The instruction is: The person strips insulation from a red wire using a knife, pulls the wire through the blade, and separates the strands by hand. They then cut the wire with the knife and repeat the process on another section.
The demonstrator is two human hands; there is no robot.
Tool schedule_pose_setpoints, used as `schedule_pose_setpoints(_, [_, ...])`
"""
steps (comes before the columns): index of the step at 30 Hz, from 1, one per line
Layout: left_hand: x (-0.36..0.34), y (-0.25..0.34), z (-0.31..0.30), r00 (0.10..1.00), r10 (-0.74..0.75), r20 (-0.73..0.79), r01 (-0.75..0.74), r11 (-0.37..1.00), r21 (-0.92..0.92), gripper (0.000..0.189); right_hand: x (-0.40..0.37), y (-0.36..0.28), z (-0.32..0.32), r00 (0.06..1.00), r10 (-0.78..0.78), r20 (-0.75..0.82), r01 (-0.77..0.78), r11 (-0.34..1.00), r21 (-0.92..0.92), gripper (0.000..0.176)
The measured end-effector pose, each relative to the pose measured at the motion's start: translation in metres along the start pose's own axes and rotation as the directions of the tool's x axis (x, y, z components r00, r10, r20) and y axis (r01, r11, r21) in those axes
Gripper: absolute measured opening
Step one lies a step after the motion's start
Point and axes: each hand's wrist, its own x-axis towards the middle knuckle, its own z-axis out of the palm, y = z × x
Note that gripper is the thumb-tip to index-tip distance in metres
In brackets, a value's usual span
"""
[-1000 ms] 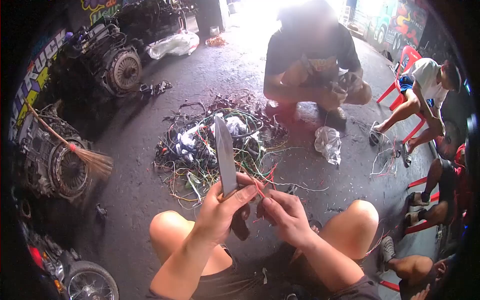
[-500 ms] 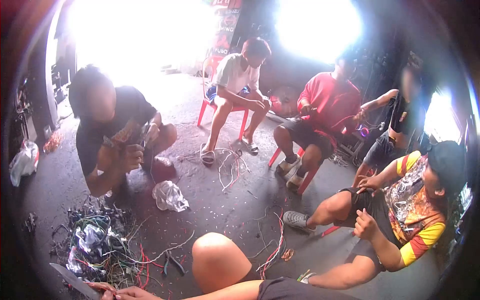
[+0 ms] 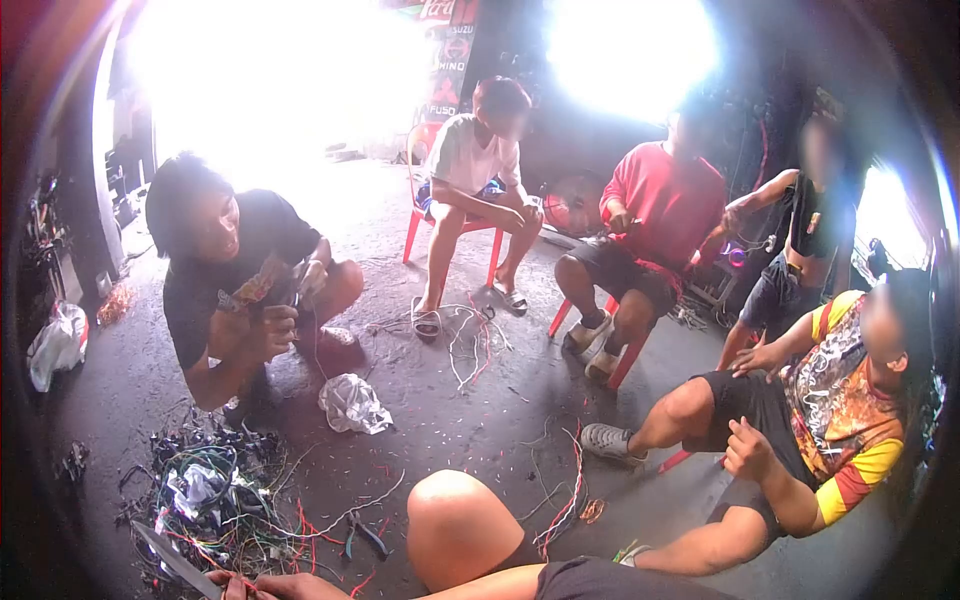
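At the bottom left edge, a knife (image 3: pixel 172 556) points its broad grey blade up and to the left. My left hand (image 3: pixel 234 585) is closed at the blade's lower end; the handle is out of frame. Close beside it on the right, my right hand (image 3: pixel 298 587) has its fingers closed around what looks like a thin red wire, mostly hidden. Just beyond the blade lies a tangled heap of wires (image 3: pixel 225 500) in many colours, with silvery plastic among them. Pliers (image 3: pixel 366 536) with dark handles rest on the floor near my bare knee (image 3: pixel 460 525).
A crouching person (image 3: pixel 240 270) in black works at the left, near a crumpled silvery bag (image 3: pixel 354 404). Several people sit on red chairs (image 3: pixel 412 225) or stand around. Loose wires (image 3: pixel 566 490) and small scraps lie on the floor. A white bag (image 3: pixel 58 345) stands far left.
The view has shifted slightly, so most things appear lower and further right. My hands and the knife stay together at the bottom edge. The crouching person's head has lifted.
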Motion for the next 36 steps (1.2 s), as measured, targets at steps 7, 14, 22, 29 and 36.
schedule_pose_setpoints(7, [-0.001, -0.009, -0.007, 0.993, 0.096, -0.069, -0.073, 0.958, 0.278, 0.019, -0.009, -0.07, -0.024, 0.998, 0.061, 0.017, -0.051, 0.935, -0.35, 0.02])
schedule_pose_setpoints(14, [-0.003, -0.003, -0.01, 1.0, -0.023, -0.019, 0.026, 0.976, 0.214, 0.024, -0.009, -0.074, -0.021, 0.993, 0.105, 0.061, -0.079, 0.94, -0.333, 0.018])
schedule_pose_setpoints(22, [0.016, -0.008, -0.023, 0.966, -0.224, 0.131, 0.249, 0.945, -0.212, 0.02, 0.012, -0.029, -0.018, 0.976, 0.155, -0.155, -0.176, 0.976, -0.131, 0.022])
schedule_pose_setpoints(29, [0.014, -0.008, -0.035, 0.953, -0.283, 0.112, 0.304, 0.9, -0.312, 0.014, 0.01, -0.015, -0.033, 0.976, 0.187, -0.11, -0.177, 0.979, 0.097, 0.015])
schedule_pose_setpoints(36, [0.001, -0.008, -0.024, 0.964, 0.161, 0.213, -0.236, 0.887, 0.398, 0.02, 0.013, -0.025, -0.037, 0.922, 0.384, -0.055, -0.348, 0.881, 0.32, 0.024])
